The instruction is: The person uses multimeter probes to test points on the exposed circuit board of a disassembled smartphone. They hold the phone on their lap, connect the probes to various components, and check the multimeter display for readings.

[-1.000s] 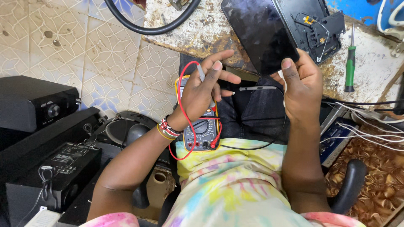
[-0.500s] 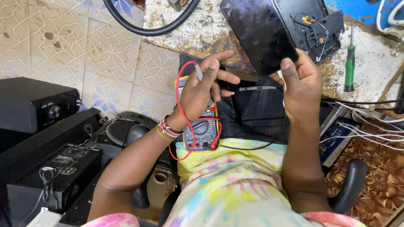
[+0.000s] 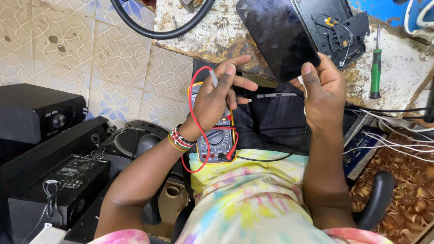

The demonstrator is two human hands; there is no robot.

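A seated person tests with a multimeter probe while holding up a dark tablet.

The left hand (image 3: 216, 97) pinches a thin grey probe (image 3: 213, 78) between thumb and forefinger, its other fingers spread loosely forward; the red lead (image 3: 195, 97) loops around that wrist. Directly under those fingers, on the lap, lies the yellow multimeter (image 3: 216, 138). The right hand (image 3: 322, 92) is closed on the lower edge of the dark tablet (image 3: 278, 36), thumb on its face, the screen tilting up away from the fingertips over the worn bench (image 3: 217, 31). Beyond the right fingers lies a green screwdriver (image 3: 375, 68), well apart.
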